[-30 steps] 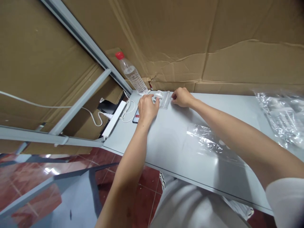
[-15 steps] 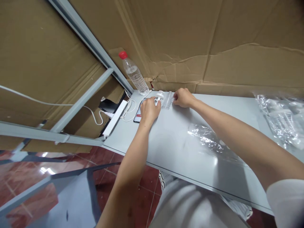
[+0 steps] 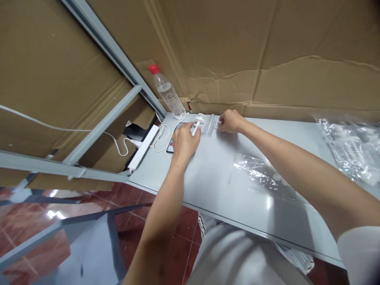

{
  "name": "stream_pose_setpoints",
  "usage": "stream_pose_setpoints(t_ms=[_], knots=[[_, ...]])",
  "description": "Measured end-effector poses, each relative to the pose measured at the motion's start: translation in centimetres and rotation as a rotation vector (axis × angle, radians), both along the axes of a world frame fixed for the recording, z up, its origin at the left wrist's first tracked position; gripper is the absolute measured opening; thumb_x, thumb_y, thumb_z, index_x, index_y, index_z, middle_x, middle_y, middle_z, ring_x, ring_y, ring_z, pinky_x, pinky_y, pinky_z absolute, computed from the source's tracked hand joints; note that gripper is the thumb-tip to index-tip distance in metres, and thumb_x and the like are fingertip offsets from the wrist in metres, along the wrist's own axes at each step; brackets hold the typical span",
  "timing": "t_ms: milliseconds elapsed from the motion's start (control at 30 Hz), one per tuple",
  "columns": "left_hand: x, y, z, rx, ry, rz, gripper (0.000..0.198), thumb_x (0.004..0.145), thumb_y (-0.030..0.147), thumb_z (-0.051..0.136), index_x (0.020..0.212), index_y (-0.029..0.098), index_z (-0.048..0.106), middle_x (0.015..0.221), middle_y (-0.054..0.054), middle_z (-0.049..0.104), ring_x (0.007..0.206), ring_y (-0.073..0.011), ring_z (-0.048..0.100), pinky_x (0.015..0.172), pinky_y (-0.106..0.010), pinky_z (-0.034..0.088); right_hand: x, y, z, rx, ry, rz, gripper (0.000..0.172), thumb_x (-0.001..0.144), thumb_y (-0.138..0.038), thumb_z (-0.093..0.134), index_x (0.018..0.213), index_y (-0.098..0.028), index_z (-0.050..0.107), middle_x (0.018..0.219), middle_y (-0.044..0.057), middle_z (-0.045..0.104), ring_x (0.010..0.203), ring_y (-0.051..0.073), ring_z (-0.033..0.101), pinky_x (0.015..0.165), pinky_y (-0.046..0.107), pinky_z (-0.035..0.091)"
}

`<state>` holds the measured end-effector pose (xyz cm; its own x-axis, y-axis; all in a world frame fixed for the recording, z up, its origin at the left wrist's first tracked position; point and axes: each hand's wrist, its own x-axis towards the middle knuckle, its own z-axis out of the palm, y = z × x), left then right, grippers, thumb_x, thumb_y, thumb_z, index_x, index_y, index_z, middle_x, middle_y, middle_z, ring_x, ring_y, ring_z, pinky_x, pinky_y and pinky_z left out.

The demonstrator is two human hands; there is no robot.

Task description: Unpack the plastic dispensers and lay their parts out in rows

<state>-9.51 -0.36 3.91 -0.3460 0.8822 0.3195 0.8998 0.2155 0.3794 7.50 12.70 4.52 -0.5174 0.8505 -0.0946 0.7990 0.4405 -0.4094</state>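
Note:
Near the back edge of the table, my left hand (image 3: 186, 140) has its thumb and fingers around a white plastic piece (image 3: 198, 119) with a round, disc-like top and a narrow stem. My right hand (image 3: 232, 121) is closed in a pinch on a small white round piece (image 3: 217, 124), mostly hidden by the fingers. Between both hands a clear ribbed plastic piece (image 3: 209, 126) lies on the table; its exact kind is hard to make out. A phone (image 3: 170, 147) lies partly under my left hand.
A water bottle with a red cap (image 3: 170, 97) stands at the back left, by a white cable (image 3: 162, 136) and a power strip (image 3: 144, 148). A clear plastic bag (image 3: 258, 174) lies under my right forearm. Another bag of clear items (image 3: 352, 150) sits far right. Cardboard (image 3: 267, 79) walls the back.
My right hand has shifted slightly right, away from the clear ribbed piece, and the small white piece shows more. My left hand has moved slightly left and down, its fingers a little looser.

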Motion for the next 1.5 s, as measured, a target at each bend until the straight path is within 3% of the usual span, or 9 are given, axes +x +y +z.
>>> stream_pose_setpoints(t_ms=[133,267,400,533,800,1000,1133,1267,1500], knots=[[2.1,-4.0,0.4,0.064,-0.265,-0.138,0.029,0.094,0.039,0.067,0.115,0.025,0.080,0.108,-0.006,0.083,0.095,-0.0251,0.077,0.096,-0.041,0.060,5.0,-2.2,2.8,0.033,0.000,-0.019,0.043,0.086,-0.031,0.082,0.126,-0.017,0.076,0.124,0.013,0.077,0.117,0.034,0.071,0.106,0.046,0.055],[3.9,-7.3,-0.5,-0.177,-0.680,-0.328,0.027,0.088,0.045,0.074,0.102,0.024,0.082,0.092,-0.005,0.082,0.082,-0.0207,0.075,0.082,-0.035,0.063,15.1,-9.9,3.6,0.170,0.094,-0.050,0.047,0.092,-0.052,0.075,0.132,-0.026,0.074,0.121,0.008,0.079,0.100,0.030,0.077,0.095,0.048,0.063],[5.2,-7.3,-1.6,-0.520,-0.882,-0.483,0.030,0.087,0.043,0.076,0.103,0.018,0.082,0.077,-0.003,0.075,0.063,-0.0138,0.064,0.063,-0.028,0.055,22.9,-19.9,0.6,0.459,0.100,-0.200,0.043,0.101,-0.053,0.062,0.131,-0.025,0.075,0.130,0.010,0.076,0.108,0.033,0.077,0.092,0.051,0.066],[7.2,-6.2,-2.1,-0.570,-0.849,-0.666,0.025,0.085,0.039,0.080,0.098,0.019,0.086,0.083,-0.004,0.075,0.070,-0.0130,0.063,0.066,-0.026,0.051,24.9,-24.7,-4.0,0.506,0.086,-0.198,0.038,0.106,-0.039,0.057,0.133,-0.018,0.072,0.137,0.015,0.072,0.121,0.032,0.074,0.102,0.051,0.065],[10.4,-5.8,-3.0,-0.368,-0.768,-0.908,0.018,0.088,0.037,0.082,0.097,0.023,0.088,0.111,-0.010,0.080,0.083,-0.0162,0.067,0.073,-0.028,0.054,24.7,-23.7,-7.8,0.414,0.268,-0.192,0.045,0.105,-0.034,0.061,0.149,-0.024,0.061,0.154,0.011,0.061,0.143,0.029,0.059,0.122,0.054,0.050],[11.0,-5.2,-3.9,-0.483,-0.727,-0.846,0.042,0.087,0.040,0.082,0.124,0.020,0.082,0.070,0.002,0.068,0.060,-0.0093,0.046,0.059,-0.023,0.040,27.0,-24.6,-6.9,0.322,0.209,-0.207,0.081,0.098,-0.054,0.068,0.168,-0.030,0.035,0.167,0.009,0.046,0.153,0.036,0.046,0.119,0.061,0.051],[10.4,-5.2,-4.4,-0.560,-0.888,-0.751,0.051,0.083,0.042,0.086,0.128,0.021,0.080,0.095,-0.005,0.079,0.070,-0.0110,0.058,0.068,-0.025,0.050,28.4,-25.3,-6.5,0.341,0.151,-0.216,0.061,0.103,-0.042,0.062,0.161,-0.030,0.047,0.157,0.008,0.059,0.134,0.034,0.066,0.104,0.054,0.064],[10.0,-5.0,-4.3,-0.586,-1.141,-0.650,0.053,0.080,0.038,0.090,0.128,0.021,0.079,0.128,-0.011,0.078,0.095,-0.0166,0.073,0.094,-0.033,0.058,28.2,-24.3,-4.3,0.429,0.232,-0.172,0.046,0.102,-0.017,0.059,0.146,-0.031,0.062,0.139,0.001,0.073,0.113,0.022,0.078,0.098,0.039,0.068],[11.4,-4.4,-3.3,-0.688,-1.515,-0.454,0.038,0.093,0.042,0.082,0.120,0.015,0.079,0.126,-0.015,0.079,0.109,-0.0242,0.078,0.111,-0.043,0.055,25.9,-20.4,2.2,0.704,0.238,-0.045,0.040,0.096,-0.005,0.066,0.127,-0.029,0.072,0.134,0.000,0.076,0.113,0.020,0.077,0.104,0.036,0.065]])
